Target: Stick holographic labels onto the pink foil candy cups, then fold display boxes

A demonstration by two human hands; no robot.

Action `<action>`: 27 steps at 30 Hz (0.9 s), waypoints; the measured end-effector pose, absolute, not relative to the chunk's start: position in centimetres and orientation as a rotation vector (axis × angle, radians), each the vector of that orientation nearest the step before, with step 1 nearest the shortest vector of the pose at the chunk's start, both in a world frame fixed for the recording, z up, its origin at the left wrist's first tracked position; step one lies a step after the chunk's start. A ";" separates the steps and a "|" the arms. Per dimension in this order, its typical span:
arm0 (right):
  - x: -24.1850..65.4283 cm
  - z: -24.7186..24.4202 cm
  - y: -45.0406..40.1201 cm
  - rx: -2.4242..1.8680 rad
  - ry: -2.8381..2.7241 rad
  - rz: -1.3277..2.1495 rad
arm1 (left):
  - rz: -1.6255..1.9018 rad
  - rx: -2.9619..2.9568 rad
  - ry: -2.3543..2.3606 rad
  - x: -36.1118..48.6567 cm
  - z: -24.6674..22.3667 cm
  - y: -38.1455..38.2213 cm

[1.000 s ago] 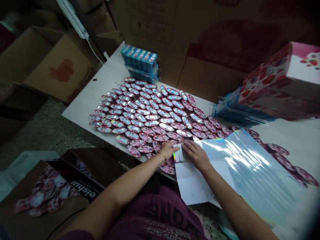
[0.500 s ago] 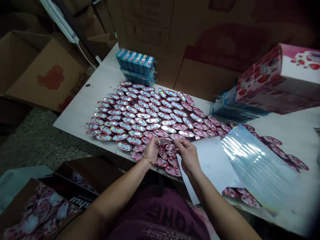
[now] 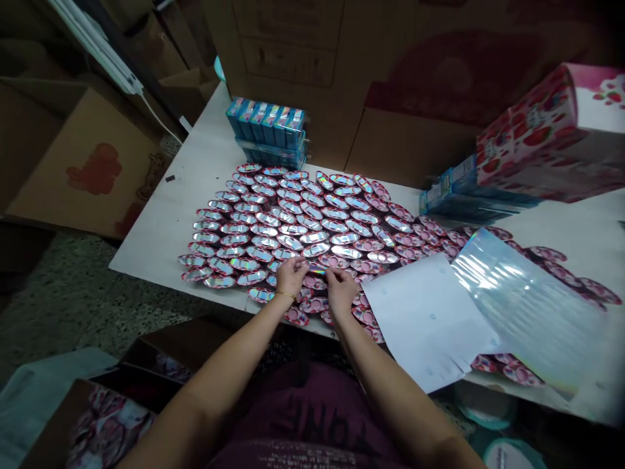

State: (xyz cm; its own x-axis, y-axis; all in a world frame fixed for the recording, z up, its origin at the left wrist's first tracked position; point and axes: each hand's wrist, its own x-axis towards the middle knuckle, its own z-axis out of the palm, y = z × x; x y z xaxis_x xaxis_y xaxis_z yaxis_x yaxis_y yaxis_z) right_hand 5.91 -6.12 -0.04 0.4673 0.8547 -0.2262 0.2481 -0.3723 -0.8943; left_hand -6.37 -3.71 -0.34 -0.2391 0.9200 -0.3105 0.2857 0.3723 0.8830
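Note:
Between my two hands a small shiny holographic sticker strip [image 3: 316,268] is stretched over the near edge of the laid-out pieces. My left hand [image 3: 291,277] pinches its left end, and my right hand [image 3: 340,286] pinches the right end. Rows of oval red-and-pink pieces [image 3: 313,303] cover the table under and around the hands. Many farther ones carry a silvery strip [image 3: 315,249], while several close to my hands show a bare pink circle. To the right of my right hand lie a white sheet [image 3: 430,319] and a clear shiny sheet of strips [image 3: 517,306].
Blue boxes in clear wrap [image 3: 268,133] stand at the table's back left. More blue packs [image 3: 454,192] and a strawberry-printed box [image 3: 532,140] are at the right. A large cardboard carton [image 3: 390,143] walls the back. Open cartons [image 3: 88,163] sit on the floor at left.
My right hand has come left, closer to my left hand, and off the white sheet. The strip between them now lies lower over the pieces. The view has shifted slightly.

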 end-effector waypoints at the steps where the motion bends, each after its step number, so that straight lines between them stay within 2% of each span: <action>1: 5.6 -0.4 -6.0 -1.935 -1.009 0.807 | 0.839 1.150 1.788 -6.5 -0.5 -3.3; 5: 4.8 -1.1 -5.7 -2.160 -1.269 0.583 | 0.626 1.380 1.931 -6.3 -0.6 -2.4; 14: 4.8 -0.6 -5.2 -2.317 -1.499 0.515 | 0.478 1.670 2.045 -5.8 -0.4 -2.3; 22: 6.7 2.7 -6.3 -2.018 -2.357 0.432 | 0.367 1.649 2.089 -7.2 0.4 -1.9; 24: 8.3 4.6 -5.5 -1.887 -2.445 0.431 | 0.435 1.716 2.052 -5.8 1.2 -1.6; 27: 13.4 7.7 -3.0 -1.734 -2.417 0.320 | 0.554 1.891 1.760 -1.4 2.4 -1.3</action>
